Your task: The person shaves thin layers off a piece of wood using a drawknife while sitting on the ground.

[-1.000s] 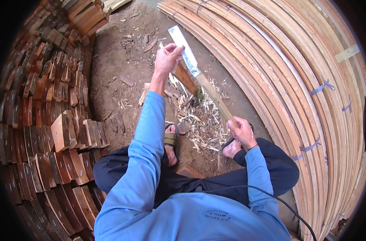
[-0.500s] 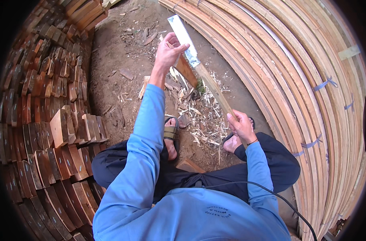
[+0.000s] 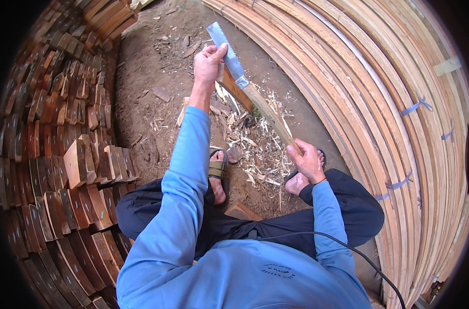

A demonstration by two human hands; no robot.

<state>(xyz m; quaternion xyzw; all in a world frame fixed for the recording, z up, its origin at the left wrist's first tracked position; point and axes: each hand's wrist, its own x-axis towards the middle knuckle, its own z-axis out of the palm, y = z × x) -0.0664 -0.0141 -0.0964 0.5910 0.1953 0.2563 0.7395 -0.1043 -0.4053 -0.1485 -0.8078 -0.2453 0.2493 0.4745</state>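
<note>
A pull saw [image 3: 268, 113] with a long pale wooden handle and a toothed silver blade lies slantwise across the space between my hands. My right hand [image 3: 307, 160] is closed round the lower end of the handle. Up at the blade, my left hand [image 3: 209, 64] pinches the metal with its thumb on the upper face; the fingers underneath are partly hidden. The teeth face right, away from that hand. Just below the blade, an upright reddish-brown wooden piece [image 3: 235, 90] rises from the ground, partly covered by the saw and hand.
Stacked short wooden blocks [image 3: 54, 154] form a wall on the left. Long boards [image 3: 358, 87] tied with blue strips curve along the right. Wood shavings [image 3: 257, 154] litter the dirt floor [image 3: 147, 67] between my sandalled feet. A black cable [image 3: 342, 243] crosses my lap.
The saw's blade end has swung slightly left and turned, its face now darker. My left thumb has come down onto the blade. My right hand stays on the handle.
</note>
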